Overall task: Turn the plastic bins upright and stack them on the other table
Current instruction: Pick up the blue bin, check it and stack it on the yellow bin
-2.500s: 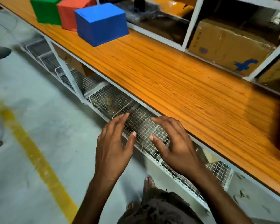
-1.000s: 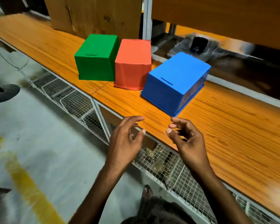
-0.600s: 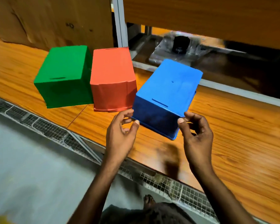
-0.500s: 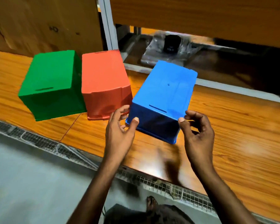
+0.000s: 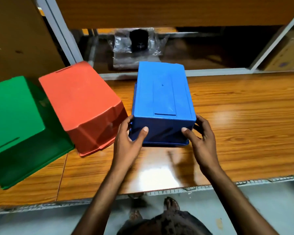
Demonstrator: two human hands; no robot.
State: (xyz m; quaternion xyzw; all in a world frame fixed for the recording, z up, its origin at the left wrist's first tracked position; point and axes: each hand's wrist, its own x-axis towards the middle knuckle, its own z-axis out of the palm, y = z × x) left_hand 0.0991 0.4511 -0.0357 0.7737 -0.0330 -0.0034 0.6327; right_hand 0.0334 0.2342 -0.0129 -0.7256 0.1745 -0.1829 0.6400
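Both hands, left (image 5: 126, 143) and right (image 5: 200, 139), are gripping the inverted blue rectangular plastic bin (image 5: 162, 102) at its near end, seemingly resting on the worktop (image 5: 244, 116), long axis pointing away.

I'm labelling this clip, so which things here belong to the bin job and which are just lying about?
Part of the job:
blue bin, upside down, gripped by left hand and right hand
red bin
green bin

Lying about:
black object in clear plastic
cardboard box

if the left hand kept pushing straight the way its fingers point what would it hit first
The left hand is already against the blue bin, upside down on the table; its fingers point up the bin's left side, so the bin comes first.
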